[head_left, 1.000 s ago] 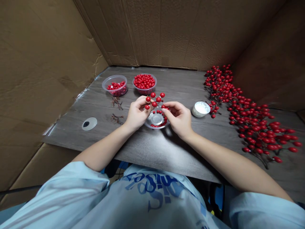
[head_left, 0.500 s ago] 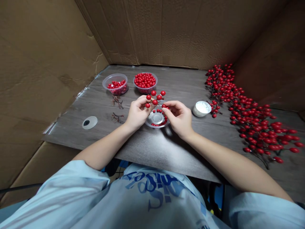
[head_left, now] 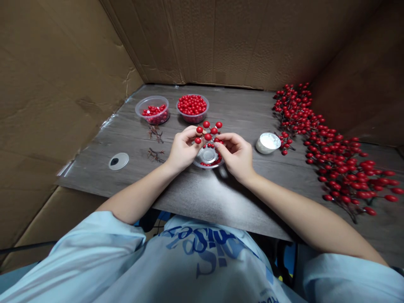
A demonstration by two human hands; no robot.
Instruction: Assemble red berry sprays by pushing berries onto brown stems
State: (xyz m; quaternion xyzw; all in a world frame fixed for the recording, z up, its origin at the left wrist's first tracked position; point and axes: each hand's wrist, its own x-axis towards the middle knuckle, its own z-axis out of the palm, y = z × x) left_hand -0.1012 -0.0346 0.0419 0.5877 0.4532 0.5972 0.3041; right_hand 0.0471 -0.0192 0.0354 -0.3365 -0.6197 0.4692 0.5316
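Above glass saucer (head_left: 208, 157), left hand (head_left: 182, 150) pinching red berry sprig (head_left: 207, 136), right hand (head_left: 235, 155) close beside; light-blue shirt (head_left: 189, 261) lettering upside-down, illegible.

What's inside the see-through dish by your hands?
The clear dish holds small red berries around its rim; the part under the right hand is hidden.

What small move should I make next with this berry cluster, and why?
Probably hold the red berry cluster steady in the left hand while the right hand's fingers work at its stems, since the berries fan out loosely above the clear dish.
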